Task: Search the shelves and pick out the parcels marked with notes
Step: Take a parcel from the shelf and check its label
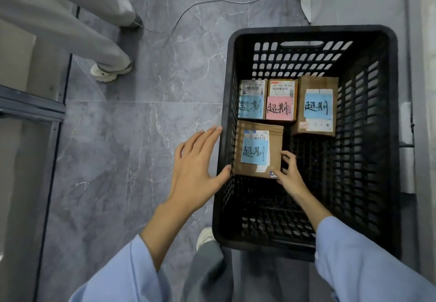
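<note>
1. The left hand (192, 167) is outside the black crate (391, 136), fingers spread and flat, thumb tip touching the crate's left wall; it holds nothing and seems to be steadying the crate.
2. Just inside that left wall lies the nearest parcel (258, 151), a brown box with a blue note (254, 151) stuck on its top. It sits about midway along the left wall. Its long axis runs from the near end of the crate toward the far end, and the note's writing reads upright from the person's side.
3. The right hand (289, 171) reaches into the crate, fingers curled against this parcel's right side and near-right corner. They touch it, but I cannot tell whether they are clamped on it or only nudging it.
4. The step in hand looks like setting this parcel down in the crate. The next move calls for letting go and pulling the hand clear.
5. In the far-left corner are a parcel with a blue note (251, 107), one with a pink note (279, 108), and a larger one with a blue note (317, 103), all pointing the same way.
6. The right half of the crate floor is bare.
</note>
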